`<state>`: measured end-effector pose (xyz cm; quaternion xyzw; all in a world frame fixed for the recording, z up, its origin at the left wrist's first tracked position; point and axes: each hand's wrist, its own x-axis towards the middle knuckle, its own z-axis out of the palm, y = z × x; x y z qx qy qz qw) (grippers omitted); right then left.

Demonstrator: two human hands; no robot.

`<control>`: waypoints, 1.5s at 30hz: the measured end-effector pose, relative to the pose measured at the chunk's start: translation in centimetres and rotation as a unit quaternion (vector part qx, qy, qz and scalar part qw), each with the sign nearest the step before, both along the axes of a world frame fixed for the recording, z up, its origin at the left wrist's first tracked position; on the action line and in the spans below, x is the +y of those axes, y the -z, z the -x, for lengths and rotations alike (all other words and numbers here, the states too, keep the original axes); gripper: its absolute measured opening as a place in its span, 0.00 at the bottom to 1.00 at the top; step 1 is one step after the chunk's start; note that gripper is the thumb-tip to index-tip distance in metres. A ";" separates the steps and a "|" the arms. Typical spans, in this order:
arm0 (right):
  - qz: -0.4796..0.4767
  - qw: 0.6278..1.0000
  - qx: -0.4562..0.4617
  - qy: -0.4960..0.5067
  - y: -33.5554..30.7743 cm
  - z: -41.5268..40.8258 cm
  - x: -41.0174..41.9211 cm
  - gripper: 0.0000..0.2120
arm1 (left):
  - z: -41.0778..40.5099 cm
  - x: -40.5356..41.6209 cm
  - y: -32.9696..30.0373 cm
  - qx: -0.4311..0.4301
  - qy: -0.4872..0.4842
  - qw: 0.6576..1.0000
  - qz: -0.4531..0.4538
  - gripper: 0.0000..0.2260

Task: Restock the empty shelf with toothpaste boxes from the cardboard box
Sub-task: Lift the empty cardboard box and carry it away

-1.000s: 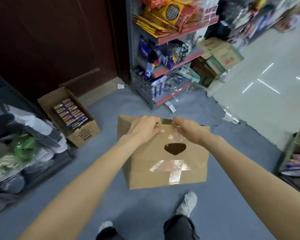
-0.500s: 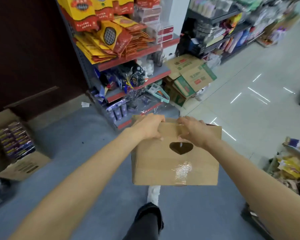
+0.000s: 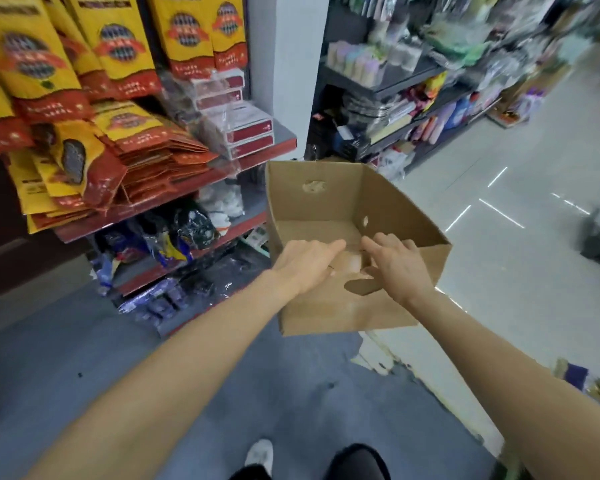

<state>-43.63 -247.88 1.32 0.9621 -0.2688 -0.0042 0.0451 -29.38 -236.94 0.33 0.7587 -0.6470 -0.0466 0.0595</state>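
There is a single view, from a camera on the person's head, looking forward and down along both forearms. It sits close above the cardboard box [image 3: 343, 306] held out in front. The wide lens bends the shelves [image 3: 174, 188] at left and takes in the aisle floor [image 3: 499, 265] to the right.

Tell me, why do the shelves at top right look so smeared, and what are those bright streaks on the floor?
Head view: the far shelves are motion-blurred; the cardboard box in both hands stays fairly sharp; the streaks are ceiling-light glare on the glossy floor.
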 end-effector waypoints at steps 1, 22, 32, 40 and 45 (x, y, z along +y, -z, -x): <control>0.006 1.000 0.000 -0.003 0.4 -0.3 -2.2 0.11 | -0.3 -2.3 0.1 -0.010 0.000 1.000 0.000 0.17; 0.042 0.975 0.041 -0.215 11.6 1.8 -42.8 0.19 | 7.5 -39.0 11.1 0.039 -0.158 0.983 -0.079 0.17; -0.005 0.975 0.010 -0.223 13.6 2.3 -47.1 0.21 | 7.3 -43.1 11.8 0.009 -0.162 0.981 -0.105 0.16; -0.015 0.957 0.023 -0.290 15.5 -0.7 -50.9 0.22 | 6.5 -46.1 13.1 0.006 -0.243 0.960 -0.142 0.16; -0.025 0.942 0.026 -0.333 16.9 -4.0 -52.2 0.22 | 4.6 -47.0 14.6 0.010 -0.294 0.942 -0.160 0.16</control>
